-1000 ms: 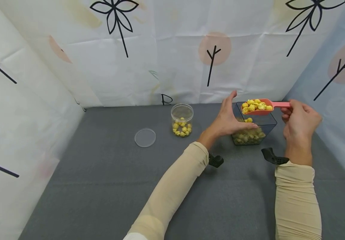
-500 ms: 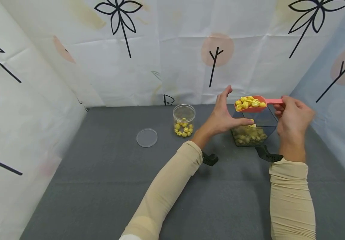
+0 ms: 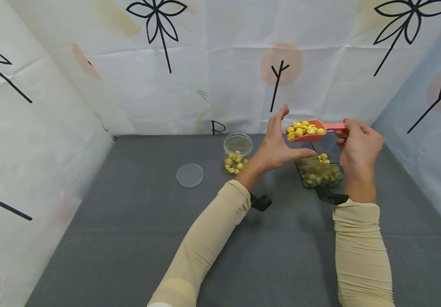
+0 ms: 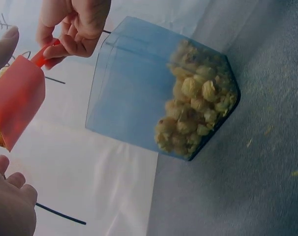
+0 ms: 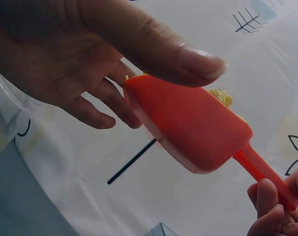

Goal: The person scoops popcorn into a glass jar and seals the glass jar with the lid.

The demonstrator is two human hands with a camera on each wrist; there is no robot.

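My right hand [image 3: 360, 143] pinches the handle of a red scoop [image 5: 188, 128] heaped with yellow popcorn [image 3: 301, 129]. The scoop is held level in the air, left of the hand. My left hand [image 3: 276, 147] is spread beside the scoop's front end, thumb and fingers wide apart, holding nothing. In the right wrist view its thumb overlaps the scoop. Below both hands, a clear square container [image 4: 129, 88] stands on the table, its lower part filled with popcorn. My right hand partly hides it in the head view.
To the left, a clear round jar [image 3: 237, 146] stands uncapped with some popcorn inside; my left wrist overlaps its lower edge. A clear round lid [image 3: 190, 175] lies flat on the grey table [image 3: 128, 238]. White patterned cloth [image 3: 228, 85] rises behind and at both sides.
My right hand has carried the loaded scoop leftward from over the square container. My left hand has shifted left alongside it, staying spread. Jar and lid stay in place as the view shifts slightly.
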